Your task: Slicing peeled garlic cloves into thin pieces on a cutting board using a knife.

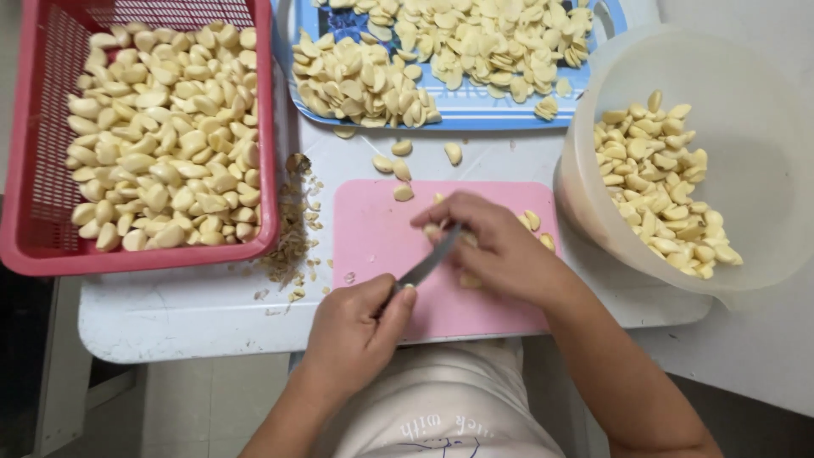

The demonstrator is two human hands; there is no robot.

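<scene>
Left hand is closed around the handle of a knife; the blade's long axis runs up-right toward the right hand, which is curled over a garlic clove at the pink cutting board's centre. The board lies at the white table's near edge, between red basket and translucent bowl

No packages, labels, signs or screens appear in the head view. The only lettering present is a small printed patch on the light-coloured garment at the bottom edge of the frame, below the near side of the table. The patch consists of dark script with thin blue line work beneath it, seen upside down from this viewpoint.
</scene>
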